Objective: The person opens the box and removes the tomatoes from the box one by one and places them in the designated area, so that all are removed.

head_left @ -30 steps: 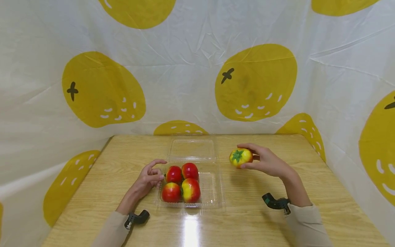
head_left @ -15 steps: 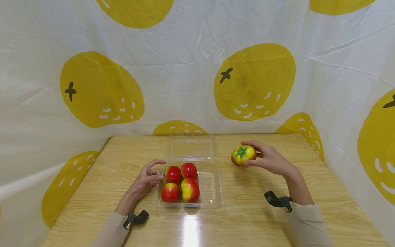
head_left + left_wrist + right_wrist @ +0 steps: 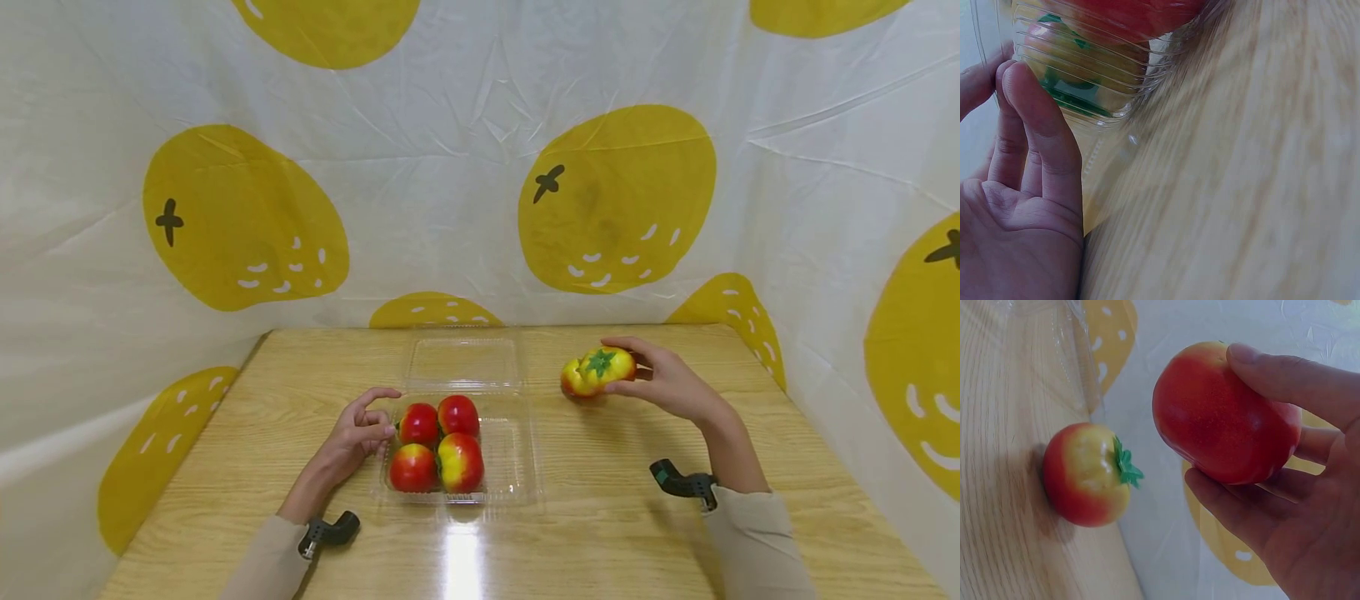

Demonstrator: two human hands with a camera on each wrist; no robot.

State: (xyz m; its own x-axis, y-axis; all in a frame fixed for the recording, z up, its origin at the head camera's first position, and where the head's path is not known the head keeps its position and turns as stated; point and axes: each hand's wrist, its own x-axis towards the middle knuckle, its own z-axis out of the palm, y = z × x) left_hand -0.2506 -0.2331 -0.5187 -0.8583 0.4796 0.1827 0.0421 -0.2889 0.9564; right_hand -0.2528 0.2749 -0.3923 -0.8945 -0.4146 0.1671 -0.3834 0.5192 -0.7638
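Pinching the container [image 3: 535,450] at nine o'clock in nearly closed left fingers [image 3: 1047,119] (probably to steady it); gripping a fruit [image 3: 1222,419] at two o'clock in half-curled right fingers [image 3: 1229,503].

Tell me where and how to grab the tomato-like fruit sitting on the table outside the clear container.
I'd pinch the tomato-like fruit across its widest sides, coming from above. It sits on the table with its green calyx up, leaving rounded flanks exposed; the leaves look a poor hold. In the head view, the held fruit in the right grip partly covers it, so move that first.
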